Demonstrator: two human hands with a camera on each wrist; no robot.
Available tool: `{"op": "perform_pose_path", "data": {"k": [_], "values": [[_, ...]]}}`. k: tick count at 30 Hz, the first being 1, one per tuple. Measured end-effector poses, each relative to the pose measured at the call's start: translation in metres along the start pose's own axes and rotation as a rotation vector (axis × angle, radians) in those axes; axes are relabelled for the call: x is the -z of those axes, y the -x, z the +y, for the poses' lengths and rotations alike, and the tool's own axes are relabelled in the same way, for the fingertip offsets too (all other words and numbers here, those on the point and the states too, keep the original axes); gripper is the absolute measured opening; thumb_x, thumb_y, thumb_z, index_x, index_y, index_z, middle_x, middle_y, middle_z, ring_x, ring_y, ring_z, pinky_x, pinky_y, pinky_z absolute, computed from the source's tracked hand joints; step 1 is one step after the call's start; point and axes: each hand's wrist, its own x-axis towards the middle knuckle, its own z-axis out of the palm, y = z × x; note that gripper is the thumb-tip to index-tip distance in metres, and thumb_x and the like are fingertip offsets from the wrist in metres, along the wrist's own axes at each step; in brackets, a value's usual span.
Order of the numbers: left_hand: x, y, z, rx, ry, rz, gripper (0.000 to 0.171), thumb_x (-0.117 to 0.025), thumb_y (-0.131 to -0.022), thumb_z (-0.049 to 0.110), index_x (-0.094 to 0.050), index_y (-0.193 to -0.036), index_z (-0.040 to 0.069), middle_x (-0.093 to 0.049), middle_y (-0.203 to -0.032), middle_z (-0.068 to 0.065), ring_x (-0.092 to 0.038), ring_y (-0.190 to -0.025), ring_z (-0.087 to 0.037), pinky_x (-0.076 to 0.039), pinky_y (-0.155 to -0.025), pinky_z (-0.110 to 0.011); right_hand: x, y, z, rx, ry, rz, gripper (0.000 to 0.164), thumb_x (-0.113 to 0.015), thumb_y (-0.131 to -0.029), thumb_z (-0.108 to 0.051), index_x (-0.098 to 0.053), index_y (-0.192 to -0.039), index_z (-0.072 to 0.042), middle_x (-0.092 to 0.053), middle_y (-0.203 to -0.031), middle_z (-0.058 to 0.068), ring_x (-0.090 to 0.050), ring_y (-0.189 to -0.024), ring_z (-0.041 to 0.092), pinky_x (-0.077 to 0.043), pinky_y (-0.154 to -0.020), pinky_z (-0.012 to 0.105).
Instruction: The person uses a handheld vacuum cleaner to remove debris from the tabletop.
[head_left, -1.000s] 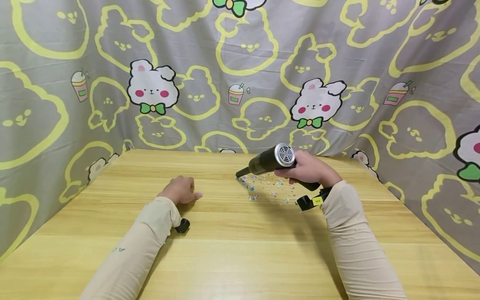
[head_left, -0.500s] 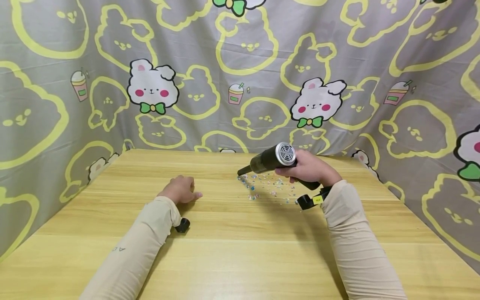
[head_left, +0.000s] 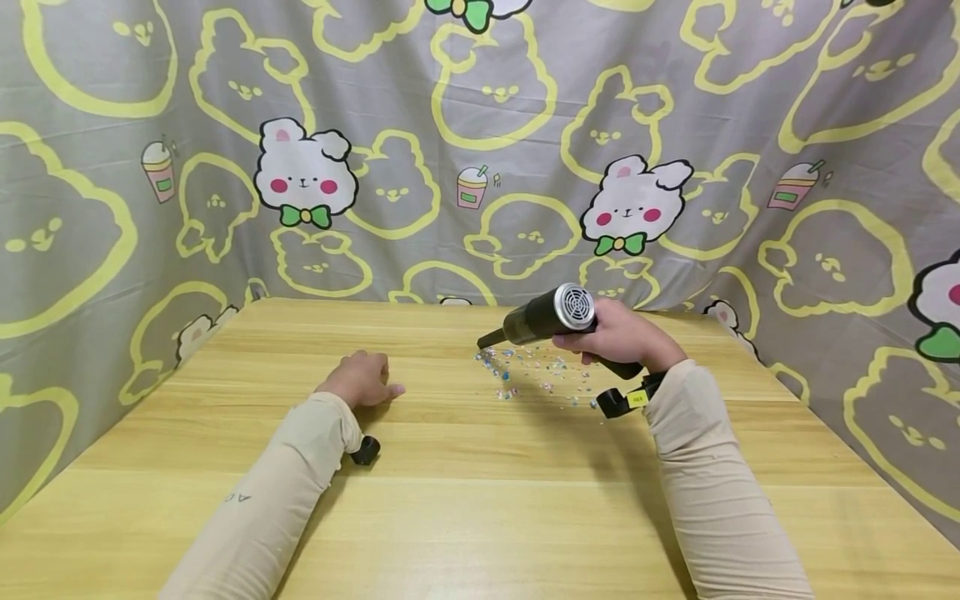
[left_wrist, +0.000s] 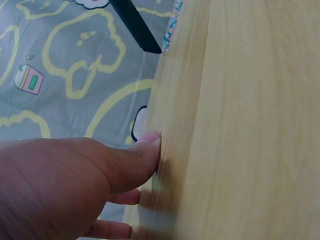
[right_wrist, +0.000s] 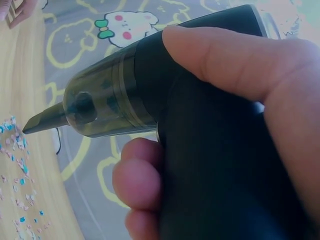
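Now, handheld vacuum (head_left: 538, 319): at far-left edge of scraps (head_left: 547, 387).
Nozzle (head_left: 492, 338): crept slightly rightward; many scraps remain loose.
Right hand (head_left: 622, 333): grips handle (head_left: 622, 368).
Left hand (head_left: 358, 379): relaxed on tabletop (head_left: 480, 533), left of scraps, holding nothing.

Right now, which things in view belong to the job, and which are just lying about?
Job: right hand; handheld vacuum it grips; colored scraps by the nozzle; table beneath.
Just around: left hand, holding nothing; patterned curtain; left wrist camera; right wrist camera.
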Motion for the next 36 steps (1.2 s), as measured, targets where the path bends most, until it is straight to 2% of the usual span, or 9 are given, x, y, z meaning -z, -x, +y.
{"op": "perform_pose_path", "data": {"k": [12,18,25,32,36], "values": [[-0.0009,0.0005,0.0005,0.002,0.002,0.000,0.044,-0.063,-0.090,0.040,-0.058,-0.106,-0.001,-0.059,-0.107,-0.022,-0.054,-0.100,-0.042,-0.046,-0.087,-0.053,0.0005,0.0017,0.0006,-0.012,0.014,0.014,0.034,-0.073,-0.083,-0.019,-0.060,-0.112,-0.004,-0.067,-0.082,0.015,-0.062,-0.052,0.021,-0.052,-0.056,0.036],[-0.0010,0.0002,-0.0001,-0.003,-0.003,0.004,0.044,-0.064,-0.089,0.040,-0.058,-0.105,-0.001,-0.060,-0.106,-0.022,-0.054,-0.099,-0.041,-0.046,-0.087,-0.053,0.0014,0.0023,-0.0006,-0.021,0.028,0.015,0.034,-0.073,-0.083,-0.019,-0.061,-0.111,-0.004,-0.068,-0.082,0.012,-0.062,-0.052,0.020,-0.052,-0.057,0.036],[-0.0010,-0.0007,-0.0006,-0.010,-0.010,0.008,0.044,-0.064,-0.089,0.040,-0.058,-0.104,-0.001,-0.061,-0.106,-0.022,-0.055,-0.099,-0.042,-0.046,-0.087,-0.053,0.0022,0.0016,0.0021,-0.020,0.042,0.019,0.035,-0.074,-0.083,-0.022,-0.061,-0.110,-0.004,-0.068,-0.080,0.012,-0.063,-0.054,0.026,-0.052,-0.056,0.035],[-0.0017,-0.0012,-0.0011,-0.008,-0.016,0.007,0.044,-0.063,-0.089,0.041,-0.058,-0.104,0.000,-0.060,-0.105,-0.022,-0.054,-0.100,-0.043,-0.046,-0.088,-0.054,0.0026,0.0029,0.0024,-0.017,0.049,0.018,0.037,-0.074,-0.083,-0.024,-0.061,-0.110,-0.002,-0.067,-0.078,0.012,-0.062,-0.052,0.018,-0.052,-0.056,0.033],[-0.0011,-0.0003,0.0003,-0.003,-0.019,0.002,0.044,-0.063,-0.089,0.040,-0.058,-0.105,-0.001,-0.060,-0.106,-0.022,-0.054,-0.100,-0.043,-0.046,-0.088,-0.054,0.0029,0.0031,0.0018,-0.016,0.054,0.026,0.035,-0.074,-0.082,-0.023,-0.062,-0.109,-0.003,-0.066,-0.073,0.009,-0.062,-0.052,0.019,-0.051,-0.056,0.034]]}}
